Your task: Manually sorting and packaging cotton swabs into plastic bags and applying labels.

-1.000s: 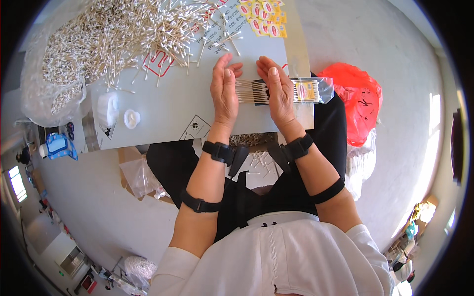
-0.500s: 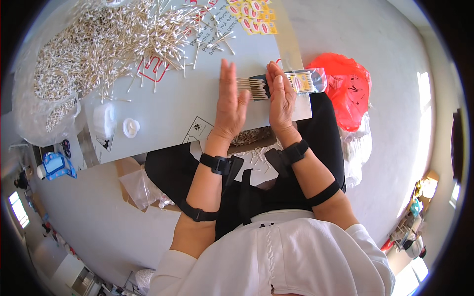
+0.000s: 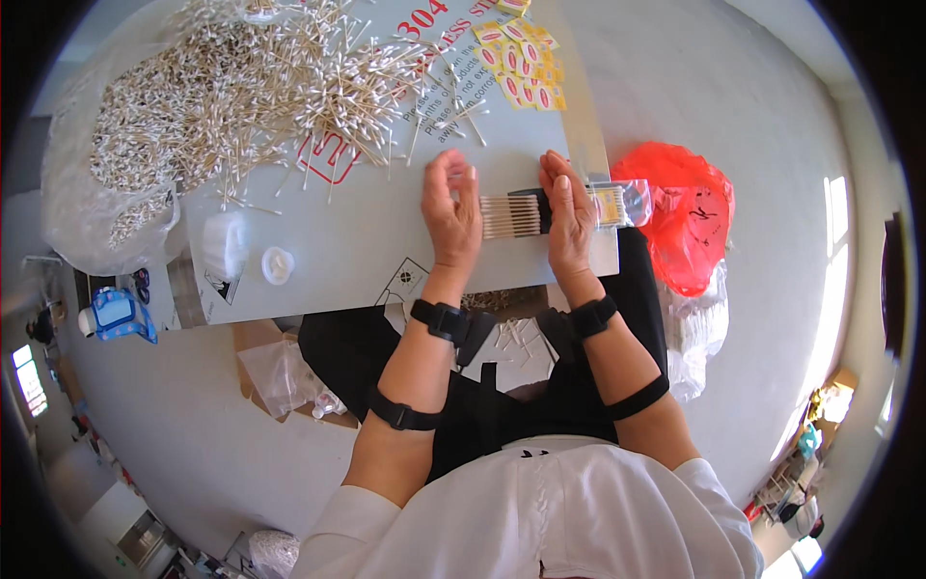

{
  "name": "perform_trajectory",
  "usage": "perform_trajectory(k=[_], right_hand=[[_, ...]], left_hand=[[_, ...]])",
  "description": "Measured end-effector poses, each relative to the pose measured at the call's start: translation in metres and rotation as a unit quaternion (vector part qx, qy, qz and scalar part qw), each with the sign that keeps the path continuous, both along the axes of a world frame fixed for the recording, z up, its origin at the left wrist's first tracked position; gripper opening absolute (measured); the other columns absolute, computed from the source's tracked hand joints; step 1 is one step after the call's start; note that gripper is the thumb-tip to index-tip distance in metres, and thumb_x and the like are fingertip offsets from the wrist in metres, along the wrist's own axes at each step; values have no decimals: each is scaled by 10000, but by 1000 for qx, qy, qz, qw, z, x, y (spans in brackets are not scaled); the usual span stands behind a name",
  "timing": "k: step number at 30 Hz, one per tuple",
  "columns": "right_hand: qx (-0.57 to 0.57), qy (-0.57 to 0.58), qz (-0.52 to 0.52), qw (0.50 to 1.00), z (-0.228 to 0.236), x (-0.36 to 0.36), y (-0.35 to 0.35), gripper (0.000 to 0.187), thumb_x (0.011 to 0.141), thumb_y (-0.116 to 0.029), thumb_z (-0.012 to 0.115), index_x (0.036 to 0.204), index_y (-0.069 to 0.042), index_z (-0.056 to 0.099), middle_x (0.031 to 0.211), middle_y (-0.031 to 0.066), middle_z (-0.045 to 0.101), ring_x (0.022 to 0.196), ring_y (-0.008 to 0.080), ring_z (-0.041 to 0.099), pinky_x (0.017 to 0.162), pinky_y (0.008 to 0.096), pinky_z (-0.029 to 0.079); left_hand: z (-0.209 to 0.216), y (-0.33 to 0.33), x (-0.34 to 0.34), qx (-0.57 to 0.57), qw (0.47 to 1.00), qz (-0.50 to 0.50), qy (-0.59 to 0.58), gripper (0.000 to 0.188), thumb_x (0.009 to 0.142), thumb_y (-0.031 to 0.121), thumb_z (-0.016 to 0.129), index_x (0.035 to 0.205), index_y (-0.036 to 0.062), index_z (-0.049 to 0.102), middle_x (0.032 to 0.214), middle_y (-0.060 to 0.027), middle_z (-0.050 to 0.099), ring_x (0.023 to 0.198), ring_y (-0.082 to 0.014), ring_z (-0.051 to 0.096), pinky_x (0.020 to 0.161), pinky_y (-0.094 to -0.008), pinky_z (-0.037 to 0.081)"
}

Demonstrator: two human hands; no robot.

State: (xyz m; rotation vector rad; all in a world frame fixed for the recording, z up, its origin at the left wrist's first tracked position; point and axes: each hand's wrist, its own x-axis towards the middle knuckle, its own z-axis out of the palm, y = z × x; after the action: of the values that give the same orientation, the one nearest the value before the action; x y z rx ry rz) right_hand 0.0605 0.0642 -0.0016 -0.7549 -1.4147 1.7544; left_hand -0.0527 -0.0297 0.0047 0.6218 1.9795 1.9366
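Note:
A flat row of cotton swabs (image 3: 511,216) lies between my two hands at the table's front right. My left hand (image 3: 451,214) stands at the left ends of the row, its fingers a little bent and the thumb up. My right hand (image 3: 571,224) is on edge with straight fingers, by the dark flat piece (image 3: 544,209) at the row's right ends. Right of it lies a clear bag (image 3: 632,201) with swabs and a yellow card (image 3: 608,206) inside. The palm sides of both hands are partly hidden.
A big heap of loose swabs (image 3: 241,96) spills from a clear plastic bag (image 3: 72,203) at the far left. Yellow cards (image 3: 526,63) lie at the back right. A clear tub (image 3: 225,246) and a round white lid (image 3: 278,265) stand front left. A red bag (image 3: 685,212) hangs beyond the right edge.
My left hand's straight fingers have bent, while my right hand stays upright by the row. The swab row shows more evenly lined up. The whole view has shifted slightly.

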Motion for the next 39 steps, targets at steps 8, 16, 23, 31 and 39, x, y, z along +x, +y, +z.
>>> perform_trajectory(k=[8,16,23,31,39], right_hand=[[41,-25,33,998,9,2,4,289,1040,-170,486,1212,46,571,1317,137,542,1187,202,541,1049,303,424],[53,-3,44,998,6,0,3,256,1024,-134,510,1200,41,575,1298,136,552,1169,195,544,1032,303,426],[33,8,37,999,7,2,5,255,1022,-133,516,1193,46,580,1294,132,554,1155,190,547,1016,296,432],[57,-16,46,997,13,2,3,262,1021,-142,517,1187,50,578,1287,141,555,1175,205,543,1031,306,427],[62,-25,44,997,12,3,4,255,1021,-144,516,1189,39,574,1299,139,550,1168,210,551,1028,310,429]], left_hand=[[35,58,-55,-418,816,56,396,383,749,339,803,934,41,648,1003,-112,576,994,-313,525,866,-459,423],[16,61,-41,-391,793,21,467,58,787,81,648,822,37,662,914,-89,604,959,-284,540,797,-431,416],[18,23,-15,-293,852,-116,419,41,763,40,652,793,61,633,858,-76,565,905,-296,529,766,-414,424],[28,22,-79,-370,806,-38,460,64,754,88,706,804,67,672,915,-82,601,986,-289,528,798,-426,434],[25,60,-85,-388,826,-27,407,236,713,231,791,830,59,680,901,-101,632,959,-327,554,808,-443,457]])
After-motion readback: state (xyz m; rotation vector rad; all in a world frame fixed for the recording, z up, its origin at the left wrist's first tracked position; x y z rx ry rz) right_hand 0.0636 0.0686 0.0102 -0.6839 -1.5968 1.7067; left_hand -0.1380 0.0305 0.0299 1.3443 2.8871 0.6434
